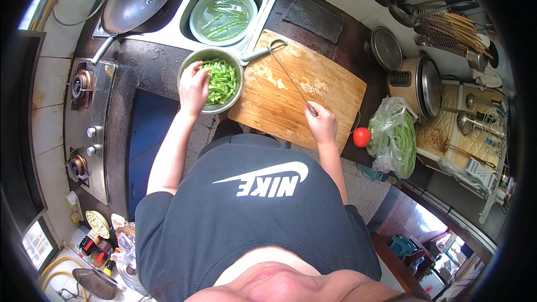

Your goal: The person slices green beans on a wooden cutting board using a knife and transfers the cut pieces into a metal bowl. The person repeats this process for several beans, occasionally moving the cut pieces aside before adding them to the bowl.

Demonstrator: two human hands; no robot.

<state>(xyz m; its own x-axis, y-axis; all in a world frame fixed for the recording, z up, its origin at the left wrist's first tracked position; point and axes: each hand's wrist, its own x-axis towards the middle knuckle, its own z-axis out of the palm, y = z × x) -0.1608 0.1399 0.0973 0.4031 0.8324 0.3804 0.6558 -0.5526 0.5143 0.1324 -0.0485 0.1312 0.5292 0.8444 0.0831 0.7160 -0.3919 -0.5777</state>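
My left hand [194, 92] is over the near left side of a round bowl [183, 65], fingers spread and bent above cut green bean pieces [222, 82]. Nothing shows in its grip. My right hand [322, 123] is closed around the handle of a knife [290, 77]. Its blade, seen almost edge-on, stretches over a wooden cutting board [268, 109] with pale worn patches. A light green handle [256, 53] with a loop at its end reaches from the bowl's rim onto the board. I cannot tell whether it belongs to the bowl.
Long green beans lie in water in a basin [193, 21] in the sink. A wok [138, 0] rests at the left, beyond a gas stove [98, 134]. Right of the board are a tomato [361, 137], a plastic bag of long green beans [394, 138] and a rice cooker [407, 79].
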